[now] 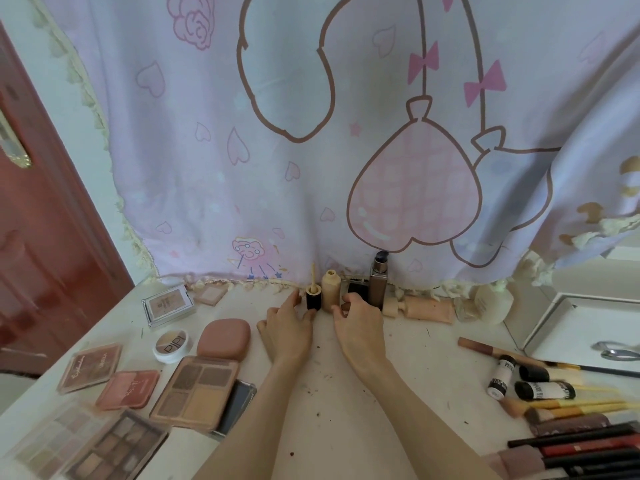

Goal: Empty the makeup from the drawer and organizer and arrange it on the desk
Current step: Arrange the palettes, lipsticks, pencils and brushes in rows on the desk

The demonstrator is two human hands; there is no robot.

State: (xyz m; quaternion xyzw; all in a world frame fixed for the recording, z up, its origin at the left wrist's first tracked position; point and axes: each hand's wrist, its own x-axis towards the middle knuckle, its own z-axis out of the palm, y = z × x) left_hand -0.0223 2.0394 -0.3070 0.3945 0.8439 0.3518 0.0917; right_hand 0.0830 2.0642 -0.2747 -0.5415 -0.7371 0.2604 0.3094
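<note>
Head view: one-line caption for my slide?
Both hands, left and right, stand a small black applicator cap beside a beige bottle.

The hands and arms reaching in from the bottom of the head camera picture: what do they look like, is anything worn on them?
Both are bare. The left hand and right hand show no gloves, and I can see no rings, watch or bracelets. The forearms are uncovered as far as the picture's lower edge, with no sleeve in view. The fingernails are too small to judge for polish.

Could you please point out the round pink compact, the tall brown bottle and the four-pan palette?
round pink compact point(224, 337): head view, centre of lid.
tall brown bottle point(377, 289): head view, middle of body.
four-pan palette point(195, 390): head view, between the pans.
</note>
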